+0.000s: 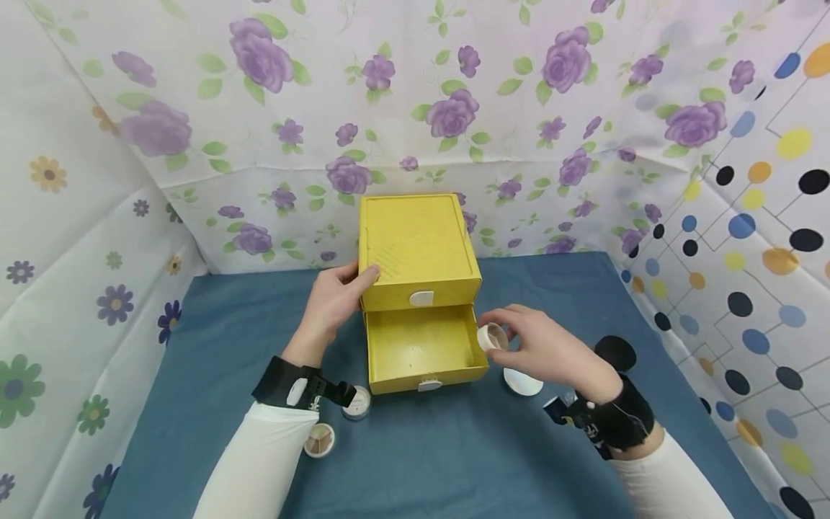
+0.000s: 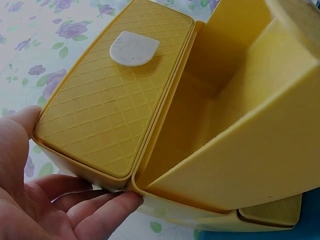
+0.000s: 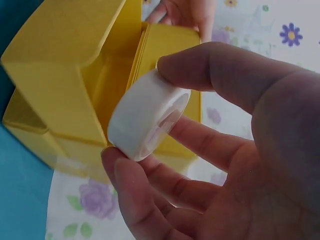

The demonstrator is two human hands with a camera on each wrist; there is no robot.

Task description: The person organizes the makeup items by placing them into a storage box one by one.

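A yellow drawer unit (image 1: 418,234) stands against the flowered backdrop, its upper drawer closed and the drawer (image 1: 418,349) below it pulled out. No contents show inside that open drawer. My left hand (image 1: 333,299) grips the unit's left front corner, thumb on the top edge and fingers against the side. At the open drawer's right wall, my right hand (image 1: 541,346) pinches a small round white case (image 3: 142,115) by its rim between thumb and fingers. The case is tilted on edge, and its face looks clear.
Two small round cases (image 1: 357,404) (image 1: 320,441) with divided insides lie on the blue cloth (image 1: 415,461) near my left forearm. A white round piece (image 1: 521,383) lies under my right hand. Patterned sheets (image 1: 713,259) rise at the back and both sides.
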